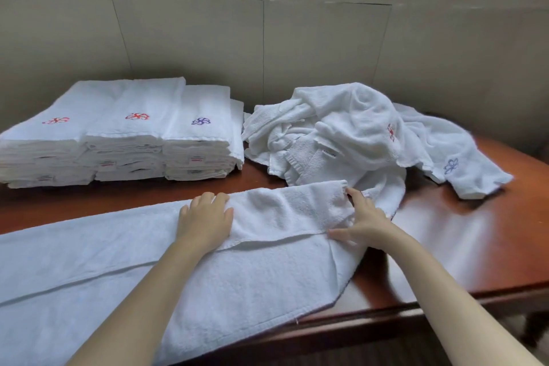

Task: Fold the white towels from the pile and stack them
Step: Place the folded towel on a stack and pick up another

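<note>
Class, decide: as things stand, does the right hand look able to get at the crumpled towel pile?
Probably yes: the right hand rests on the spread towel right beside the pile, with nothing between them.

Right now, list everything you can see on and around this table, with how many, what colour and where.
folded towel stacks: at least three, white, far left of the table, side by side; red emblems on two tops, purple on one
unfolded towel pile: one heap, white, far right of centre; a red and a blue emblem show
spread towel: one, white, along the near edge, far side folded over
table: one, reddish-brown wood
wall: grey-beige panels, behind the table
left hand: rests on the spread towel's fold
right hand: fingers spread on that towel's right end
</note>
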`<action>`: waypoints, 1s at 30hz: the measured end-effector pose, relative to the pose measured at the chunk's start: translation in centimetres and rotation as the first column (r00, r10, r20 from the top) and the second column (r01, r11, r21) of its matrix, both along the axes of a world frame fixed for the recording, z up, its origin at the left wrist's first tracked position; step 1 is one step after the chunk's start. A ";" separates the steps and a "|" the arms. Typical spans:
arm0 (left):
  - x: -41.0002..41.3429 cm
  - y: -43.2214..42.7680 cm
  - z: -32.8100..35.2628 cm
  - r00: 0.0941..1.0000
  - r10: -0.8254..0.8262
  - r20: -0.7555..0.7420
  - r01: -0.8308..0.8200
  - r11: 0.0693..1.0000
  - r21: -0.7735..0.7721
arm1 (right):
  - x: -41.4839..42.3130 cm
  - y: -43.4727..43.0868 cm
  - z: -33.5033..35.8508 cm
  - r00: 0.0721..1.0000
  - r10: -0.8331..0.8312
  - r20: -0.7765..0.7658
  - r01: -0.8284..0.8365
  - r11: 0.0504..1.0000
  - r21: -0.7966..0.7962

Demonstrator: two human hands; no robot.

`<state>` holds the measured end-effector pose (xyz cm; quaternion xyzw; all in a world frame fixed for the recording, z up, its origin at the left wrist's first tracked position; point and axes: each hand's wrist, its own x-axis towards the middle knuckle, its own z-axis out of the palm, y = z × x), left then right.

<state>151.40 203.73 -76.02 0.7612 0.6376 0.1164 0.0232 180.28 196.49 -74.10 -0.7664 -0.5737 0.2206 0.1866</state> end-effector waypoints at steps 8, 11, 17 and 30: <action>0.8 -1.1 -0.1 0.994 -0.090 0.054 0.089 0.996 0.022 | 3.4 -2.5 3.7 0.965 0.104 -0.242 -0.178 0.933 -0.311; 1.3 -1.7 -0.3 0.985 -0.162 0.054 0.160 0.986 0.048 | 5.2 -3.9 4.5 0.988 0.096 -0.120 -0.135 0.918 -0.373; 1.2 -2.1 -0.5 0.975 -0.211 0.068 0.206 0.976 0.073 | 5.5 -3.5 3.8 0.995 -0.093 0.028 0.097 0.937 -0.337; 5.3 -5.9 1.9 0.707 -0.697 0.121 0.654 0.709 0.263 | 4.0 -3.6 3.1 0.837 0.245 -0.490 -0.343 0.932 -0.120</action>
